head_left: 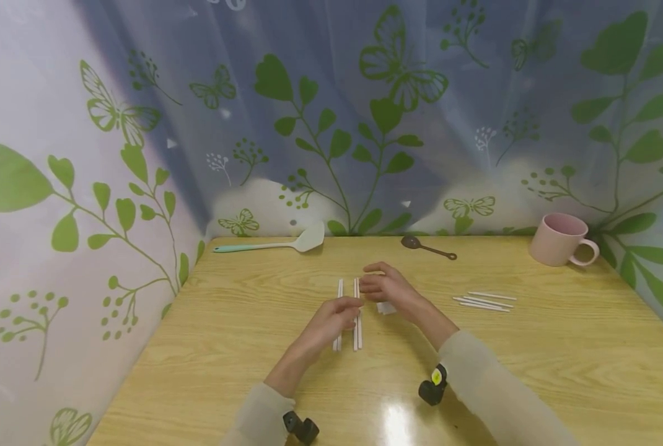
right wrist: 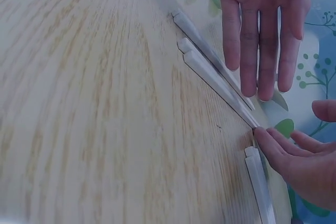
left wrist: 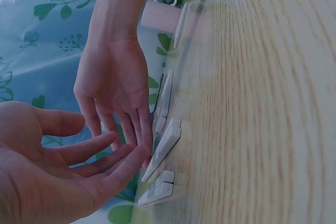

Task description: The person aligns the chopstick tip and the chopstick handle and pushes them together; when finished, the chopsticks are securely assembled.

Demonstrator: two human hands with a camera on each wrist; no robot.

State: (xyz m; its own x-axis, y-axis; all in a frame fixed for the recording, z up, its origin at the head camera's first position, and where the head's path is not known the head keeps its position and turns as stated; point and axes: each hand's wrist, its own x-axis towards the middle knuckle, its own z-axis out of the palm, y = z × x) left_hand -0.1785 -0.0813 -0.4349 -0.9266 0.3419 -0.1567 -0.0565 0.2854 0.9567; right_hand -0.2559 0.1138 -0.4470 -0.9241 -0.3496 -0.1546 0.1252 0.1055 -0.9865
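Note:
Two pairs of white chopsticks [head_left: 357,337] lie side by side on the table, pointing away from the person. Over them hovers the left hand [head_left: 331,319], its fingers loosely bent and nothing gripped. The right hand [head_left: 390,288] is just beyond and to the right, fingers loosely extended toward the far ends of the right pair. In the right wrist view, the right fingertips [right wrist: 262,135] are close to one end of that pair; contact cannot be told. Under the right hand a white piece [head_left: 386,308] shows, mostly hidden, its kind unclear.
Several thin white sticks [head_left: 482,302] lie loosely to the right. A pink mug [head_left: 554,244] stands at the far right. Along the back edge lie a spatula [head_left: 310,238] with a mint handle and a dark brown spoon [head_left: 411,243]. A patterned curtain [head_left: 331,124] hangs behind.

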